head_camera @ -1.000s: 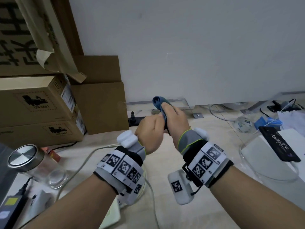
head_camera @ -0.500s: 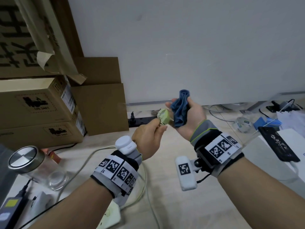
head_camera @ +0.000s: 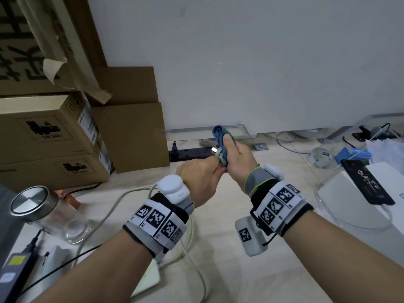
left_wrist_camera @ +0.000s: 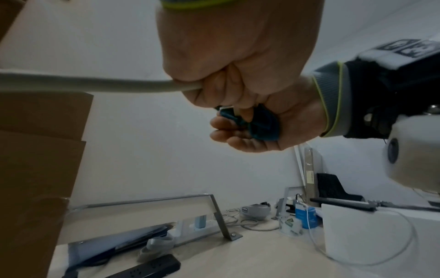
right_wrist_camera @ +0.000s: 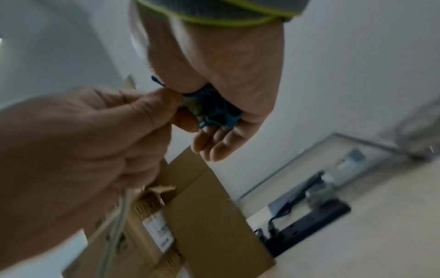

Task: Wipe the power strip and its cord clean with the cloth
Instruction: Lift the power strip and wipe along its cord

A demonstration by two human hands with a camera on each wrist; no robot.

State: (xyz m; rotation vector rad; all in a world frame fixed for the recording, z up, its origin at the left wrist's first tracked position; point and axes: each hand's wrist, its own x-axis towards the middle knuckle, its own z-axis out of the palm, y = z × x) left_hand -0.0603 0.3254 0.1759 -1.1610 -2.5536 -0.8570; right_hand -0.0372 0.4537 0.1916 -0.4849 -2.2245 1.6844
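Note:
My left hand (head_camera: 215, 169) grips the off-white cord (head_camera: 113, 206) just behind its plug (head_camera: 215, 150) and holds it up above the table. Pressed against that plug is a bunched blue cloth (head_camera: 219, 133), gripped by my right hand (head_camera: 227, 149). In the left wrist view the cord (left_wrist_camera: 95, 85) runs out of my closed left fist, with the cloth (left_wrist_camera: 259, 126) in the right palm beyond. The right wrist view shows the cloth (right_wrist_camera: 219, 111) wrapped on the plug (right_wrist_camera: 192, 107). The white power strip (head_camera: 150, 278) lies on the table, partly hidden under my left forearm.
A black power strip (head_camera: 190, 154) lies by the wall behind my hands. Cardboard boxes (head_camera: 50, 136) stack up at the left. A lidded glass jar (head_camera: 32, 206) and a small glass (head_camera: 75, 231) stand near left. A phone (head_camera: 367, 184) rests on a white box at the right.
Half a second ago my right hand held the cloth apart from the bare plug. It has now come back left and closed the cloth over the plug. My left hand stays on the cord.

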